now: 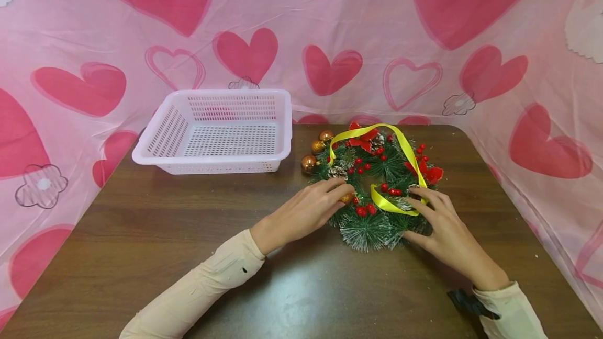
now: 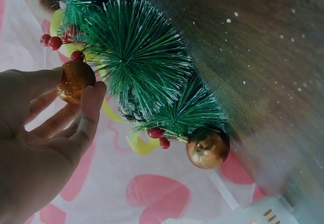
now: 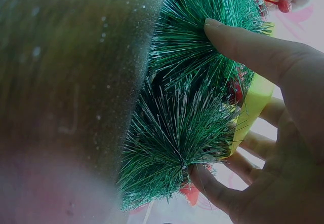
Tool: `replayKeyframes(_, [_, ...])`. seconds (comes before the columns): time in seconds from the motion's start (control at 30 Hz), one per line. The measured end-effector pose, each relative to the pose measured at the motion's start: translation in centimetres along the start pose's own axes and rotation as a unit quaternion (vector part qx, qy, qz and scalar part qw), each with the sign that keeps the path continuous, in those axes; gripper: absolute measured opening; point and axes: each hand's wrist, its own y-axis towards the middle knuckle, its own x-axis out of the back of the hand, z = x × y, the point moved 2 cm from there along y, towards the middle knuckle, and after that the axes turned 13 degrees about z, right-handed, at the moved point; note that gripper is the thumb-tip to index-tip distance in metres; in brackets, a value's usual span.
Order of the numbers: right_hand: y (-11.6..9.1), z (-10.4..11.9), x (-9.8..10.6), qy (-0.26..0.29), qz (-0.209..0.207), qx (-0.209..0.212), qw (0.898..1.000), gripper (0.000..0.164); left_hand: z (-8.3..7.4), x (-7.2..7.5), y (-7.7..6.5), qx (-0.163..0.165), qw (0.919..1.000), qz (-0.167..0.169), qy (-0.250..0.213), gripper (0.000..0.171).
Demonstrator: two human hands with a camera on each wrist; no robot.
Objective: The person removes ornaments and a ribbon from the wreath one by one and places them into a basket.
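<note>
A green Christmas wreath [image 1: 365, 234] with frosted tips, red berries, pine cones and red flowers lies on the table. A yellow ribbon [image 1: 399, 140] loops over it. At the wreath's near left side my left hand [image 1: 308, 205] pinches a glittery copper bauble [image 2: 76, 82] between thumb and fingers. My right hand [image 1: 445, 229] rests at the near right side, fingers spread and loosely bent over the ribbon and needles. Its thumb [image 3: 238, 39] touches the green needles in the right wrist view. Shiny copper baubles [image 1: 309, 164] sit along the wreath's left edge.
A white plastic basket [image 1: 212, 161] with slotted walls stands at the back left of the brown wooden table [image 1: 188, 213]. Behind and beside the table hangs a pink cloth [image 1: 377, 30] printed with hearts.
</note>
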Motion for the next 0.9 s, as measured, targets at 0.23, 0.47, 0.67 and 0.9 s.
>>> replayKeyframes(0.23, [0.0, 0.0, 0.0, 0.000, -0.001, 0.001, 1.000, 0.071, -0.1, -0.2, 0.1, -0.003, 1.0000, 0.001, 0.002, 0.032])
replayKeyframes(0.47, [0.0, 0.0, 0.0, 0.001, -0.001, 0.006, 1.000, 0.071, -0.1, 0.1, 0.0, 0.006, 0.9999, -0.003, 0.013, 0.033])
replayKeyframes(0.67, [0.0, 0.0, 0.1, 0.002, 0.000, 0.004, 1.000, 0.071, 0.2, 0.5, 0.0, 0.008, 0.9996, -0.018, 0.018, 0.031])
replayKeyframes(0.9, [0.0, 0.0, 0.1, 0.002, 0.000, 0.003, 1.000, 0.071, 0.4, 1.0, 0.0, 0.004, 0.9993, -0.026, 0.027, 0.030])
